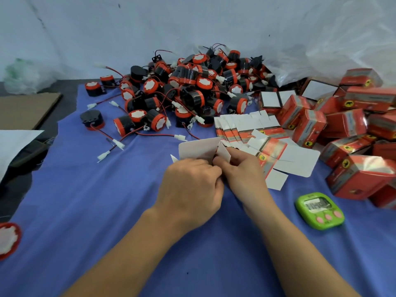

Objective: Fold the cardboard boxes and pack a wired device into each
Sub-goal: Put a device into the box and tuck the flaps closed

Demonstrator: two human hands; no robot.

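Observation:
My left hand (190, 185) and my right hand (240, 170) meet at the middle of the blue cloth, both gripping a partly folded cardboard box (201, 150) with white flaps sticking up. The box's body is mostly hidden behind my fingers. Just to the right lies a fanned stack of flat box blanks (246, 127), and one opened blank (285, 157) lies flat beside my right hand. A heap of black-and-red wired devices (188, 88) with red wires and white plugs fills the back of the cloth.
Several folded red boxes (347, 133) pile up at the right. A green timer (319, 210) lies near my right forearm. One device (8, 239) sits at the left edge. Brown cardboard (25, 108) and clear plastic bags (321, 50) lie at the back.

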